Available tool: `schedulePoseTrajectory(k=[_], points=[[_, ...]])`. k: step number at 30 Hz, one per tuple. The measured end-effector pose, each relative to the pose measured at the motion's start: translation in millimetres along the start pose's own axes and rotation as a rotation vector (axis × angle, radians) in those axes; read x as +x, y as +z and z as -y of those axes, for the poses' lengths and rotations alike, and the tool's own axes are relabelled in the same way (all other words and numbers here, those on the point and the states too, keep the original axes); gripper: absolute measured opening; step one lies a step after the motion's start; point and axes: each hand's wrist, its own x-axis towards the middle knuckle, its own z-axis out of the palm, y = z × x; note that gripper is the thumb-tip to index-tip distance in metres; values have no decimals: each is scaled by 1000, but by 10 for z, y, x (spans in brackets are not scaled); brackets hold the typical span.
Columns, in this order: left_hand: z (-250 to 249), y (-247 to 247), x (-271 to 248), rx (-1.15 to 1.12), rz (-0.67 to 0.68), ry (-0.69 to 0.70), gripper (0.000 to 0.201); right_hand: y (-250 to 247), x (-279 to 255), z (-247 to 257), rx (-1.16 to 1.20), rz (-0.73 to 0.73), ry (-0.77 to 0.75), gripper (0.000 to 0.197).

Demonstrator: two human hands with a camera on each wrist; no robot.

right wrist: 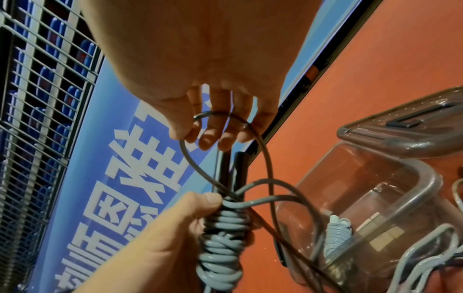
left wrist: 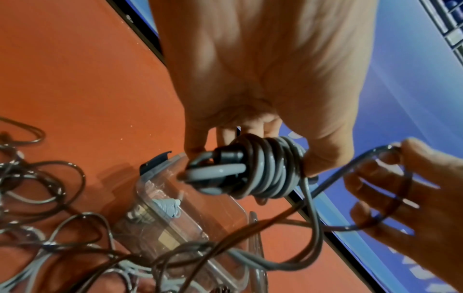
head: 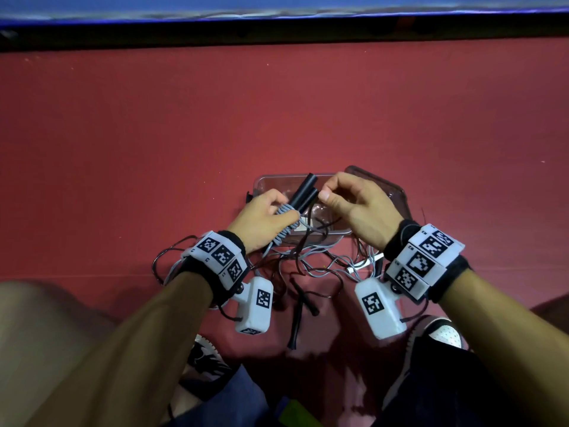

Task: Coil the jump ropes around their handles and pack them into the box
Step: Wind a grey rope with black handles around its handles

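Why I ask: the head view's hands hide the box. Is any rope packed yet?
Observer: Yes, one light grey coiled bundle lies in the clear box.
Operator: What's being pinched on the right?
Observer: The right hand pinches a loop of dark cord above the black handles.
Operator: And on the left?
Observer: The left hand grips the coil; grey and brown cords are wound together.
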Motion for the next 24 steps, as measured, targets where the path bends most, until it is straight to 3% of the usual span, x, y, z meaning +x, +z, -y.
schedulePoseTrajectory(k=[4, 8, 14, 21, 24], points=[[-1, 41, -17, 40, 20, -3, 34, -30, 3, 99, 116, -35, -61, 16], [-55, 30, -1, -69, -7, -14, 40, -33, 15, 51, 110, -46, -51, 18], [-162, -13, 14, -240, -58, 32, 25, -9, 39, -88, 103, -44, 107, 20], [-228, -6, -27, -323, -26, 52, 4, -34, 71, -181, -125, -69, 130, 12], [-256, -5, -33, -345, -12, 68, 10, -20, 80, -224, -173, -122, 173, 10]])
